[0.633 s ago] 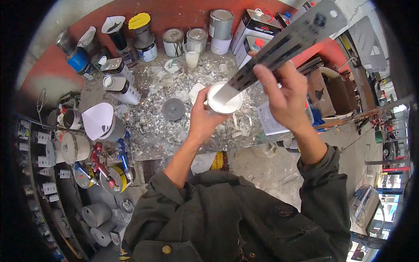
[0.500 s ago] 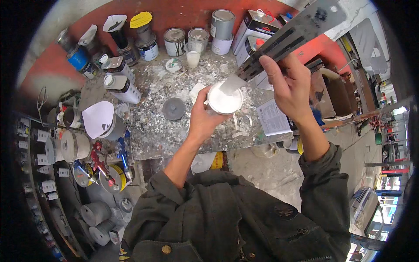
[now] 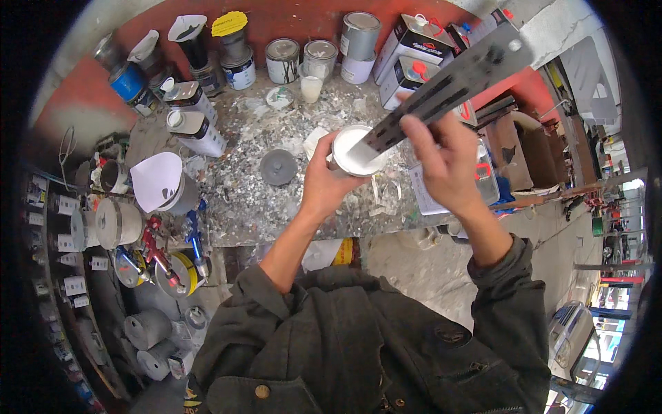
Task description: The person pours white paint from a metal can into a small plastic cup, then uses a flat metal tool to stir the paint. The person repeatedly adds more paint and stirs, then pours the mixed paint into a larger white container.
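My left hand point(image 3: 329, 176) wraps round a cup of white paint point(image 3: 354, 160) above the front part of the spattered bench. Between the fingers of my right hand point(image 3: 449, 157) is a long, flat metal stirring stick point(image 3: 441, 86) with slots along it. Its whitened lower end dips into the paint, and the stick slants up to the right. A round grey lid point(image 3: 278, 167) lies on the bench left of the cup. Behind the cup stands a small translucent cup point(image 3: 311, 90) with whitish liquid. My right hand partly hides a clear-topped box or sheet near the bench edge.
Paint tins point(image 3: 282, 61) line the back of the bench point(image 3: 234, 179), with rectangular metal cans point(image 3: 407, 79) to their right. Two white bottles point(image 3: 196, 134) stand at left. Spray guns point(image 3: 157, 248) hang at the front left corner. A cardboard box point(image 3: 527, 155) sits at right.
My right hand has shifted slightly left and down, and the stick's end sits at a different angle in the white paint. My left hand still holds the cup.
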{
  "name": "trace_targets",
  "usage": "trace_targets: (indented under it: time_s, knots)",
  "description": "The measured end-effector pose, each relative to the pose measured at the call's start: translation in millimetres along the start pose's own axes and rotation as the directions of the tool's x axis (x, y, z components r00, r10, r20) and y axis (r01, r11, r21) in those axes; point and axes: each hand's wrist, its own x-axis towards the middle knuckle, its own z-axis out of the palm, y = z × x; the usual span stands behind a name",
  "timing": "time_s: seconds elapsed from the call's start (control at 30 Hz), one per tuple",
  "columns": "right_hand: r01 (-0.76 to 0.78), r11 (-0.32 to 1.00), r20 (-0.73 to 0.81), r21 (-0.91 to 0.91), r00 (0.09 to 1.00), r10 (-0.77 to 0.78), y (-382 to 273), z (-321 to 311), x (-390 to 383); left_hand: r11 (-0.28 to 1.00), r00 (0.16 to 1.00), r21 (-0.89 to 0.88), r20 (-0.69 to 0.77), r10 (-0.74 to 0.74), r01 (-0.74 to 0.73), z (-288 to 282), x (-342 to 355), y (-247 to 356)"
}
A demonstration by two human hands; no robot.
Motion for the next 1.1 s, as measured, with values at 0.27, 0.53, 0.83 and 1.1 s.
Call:
trace_targets:
  time_s: [0.27,0.53,0.83,1.1]
  knots:
    - [0.073,0.995,-0.068,-0.075,0.995,-0.078,16.9,-15.2,28.8,0.999,1.000,0.050,0.009,-0.006,0.006,-2.7,1.5,2.6]
    - [-0.038,0.999,0.125,-0.025,0.991,0.041,36.3,11.2,-7.5,0.999,0.999,0.042,-0.025,-0.023,0.024,-3.4,3.6,3.3]
    - [0.054,0.999,-0.105,0.009,0.993,-0.052,5.1,-10.3,11.9,0.999,0.999,0.023,-0.014,0.039,-0.039,-0.2,3.9,-10.3]
    - [0.114,0.986,0.008,-0.122,0.993,-0.114,39.7,-7.0,21.6,0.999,0.999,0.031,-0.032,0.032,-0.031,-0.4,2.0,-10.3]
